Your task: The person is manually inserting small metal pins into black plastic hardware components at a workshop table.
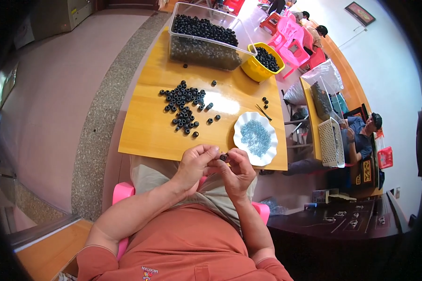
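Both my hands meet just over the table's near edge. A small black hollow cap (223,157) sits in the fingertips of my right hand (237,177), which is closed on it. My left hand (192,165) is closed in a pinch beside the cap; whatever its fingertips hold is hidden. To the right lies a white scalloped dish (239,151) of tiny pale-blue translucent pieces. Beyond my hands, a loose pile of black caps (185,98) spreads over the wooden table (145,122), several standing with their open ends up.
At the table's far side stands a clear plastic box (206,58) full of black caps, beside a yellow bowl (257,70) of the same. Dark tweezers (263,112) lie above the dish. On the right, another person (358,133) sits by a white perforated basket (330,143). Pink chairs (288,40) stand beyond.
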Demonstrator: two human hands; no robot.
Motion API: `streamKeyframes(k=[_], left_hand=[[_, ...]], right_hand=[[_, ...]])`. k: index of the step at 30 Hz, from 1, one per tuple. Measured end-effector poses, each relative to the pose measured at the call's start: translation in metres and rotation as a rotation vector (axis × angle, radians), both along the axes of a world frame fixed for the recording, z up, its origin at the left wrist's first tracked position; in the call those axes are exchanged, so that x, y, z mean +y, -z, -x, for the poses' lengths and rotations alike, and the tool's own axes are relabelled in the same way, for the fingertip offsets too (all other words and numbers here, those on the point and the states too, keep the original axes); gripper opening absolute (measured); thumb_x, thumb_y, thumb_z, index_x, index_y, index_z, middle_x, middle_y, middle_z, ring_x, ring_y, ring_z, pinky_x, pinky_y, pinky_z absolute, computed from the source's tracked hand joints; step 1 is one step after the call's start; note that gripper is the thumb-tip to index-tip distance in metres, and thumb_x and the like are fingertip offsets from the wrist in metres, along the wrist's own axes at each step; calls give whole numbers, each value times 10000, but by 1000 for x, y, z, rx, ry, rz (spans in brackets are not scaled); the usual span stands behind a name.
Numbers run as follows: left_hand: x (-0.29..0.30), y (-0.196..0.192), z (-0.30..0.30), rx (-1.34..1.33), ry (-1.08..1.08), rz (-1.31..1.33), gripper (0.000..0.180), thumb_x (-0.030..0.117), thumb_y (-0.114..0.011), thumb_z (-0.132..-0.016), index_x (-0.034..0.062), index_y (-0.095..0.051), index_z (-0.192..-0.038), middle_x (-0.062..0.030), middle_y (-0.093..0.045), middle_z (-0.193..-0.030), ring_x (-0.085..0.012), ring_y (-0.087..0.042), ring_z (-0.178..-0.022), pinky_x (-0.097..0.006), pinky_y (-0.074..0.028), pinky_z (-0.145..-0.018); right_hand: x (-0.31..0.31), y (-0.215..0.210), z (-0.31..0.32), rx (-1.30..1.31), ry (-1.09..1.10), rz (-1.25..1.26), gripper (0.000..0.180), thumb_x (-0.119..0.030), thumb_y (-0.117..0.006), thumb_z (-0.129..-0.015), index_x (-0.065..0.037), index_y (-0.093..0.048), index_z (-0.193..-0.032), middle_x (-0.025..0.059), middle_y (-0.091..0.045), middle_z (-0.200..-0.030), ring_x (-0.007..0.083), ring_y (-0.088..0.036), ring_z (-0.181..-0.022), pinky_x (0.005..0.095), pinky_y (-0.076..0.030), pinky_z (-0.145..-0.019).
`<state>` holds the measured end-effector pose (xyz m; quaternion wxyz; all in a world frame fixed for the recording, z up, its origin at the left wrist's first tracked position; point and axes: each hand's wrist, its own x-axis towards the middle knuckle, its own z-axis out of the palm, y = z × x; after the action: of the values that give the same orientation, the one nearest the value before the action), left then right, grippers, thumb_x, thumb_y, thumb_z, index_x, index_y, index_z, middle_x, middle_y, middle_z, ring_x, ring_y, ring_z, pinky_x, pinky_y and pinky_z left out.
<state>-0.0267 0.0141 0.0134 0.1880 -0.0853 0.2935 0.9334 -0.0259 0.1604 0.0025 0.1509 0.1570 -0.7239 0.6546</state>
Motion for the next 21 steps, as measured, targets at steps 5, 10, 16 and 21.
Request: streamKeyframes(k=[5,10,16,21], left_hand=[[0,3,0,53,-15,72,202,142,-618,-931,-7,-568,-1059,-72,-651,-918,-115,-642,-799,-263,-552,-735],[1,1,-1,70,-20,70,224,95,-635,-913,-29,-548,-1078,-90,-657,-925,-118,-648,-804,-253,-554,-729],[2,4,-2,74,-59,59,147,46,-644,-896,-25,-573,-1003,-87,-662,-898,-119,-651,-774,-237,-556,-703],[6,6,-5,96,-106,85,106,38,-650,-890,13,-588,-973,-55,-651,-879,-103,-633,-766,-235,-531,-697]], right_hand=[[1,0,1,16,6,-34,306,85,-734,-760,52,-609,-1037,100,-559,-1031,138,-559,-883,242,-477,-777],[2,0,1,42,5,-64,313,80,-738,-751,48,-612,-1037,107,-570,-1021,145,-560,-881,244,-474,-771],[3,-2,-1,50,-19,-158,313,101,-702,-775,61,-591,-1065,110,-560,-1071,154,-572,-942,245,-480,-823],[1,-3,-1,95,40,-200,316,84,-718,-742,31,-599,-1030,122,-588,-1041,188,-593,-904,266,-487,-787]])
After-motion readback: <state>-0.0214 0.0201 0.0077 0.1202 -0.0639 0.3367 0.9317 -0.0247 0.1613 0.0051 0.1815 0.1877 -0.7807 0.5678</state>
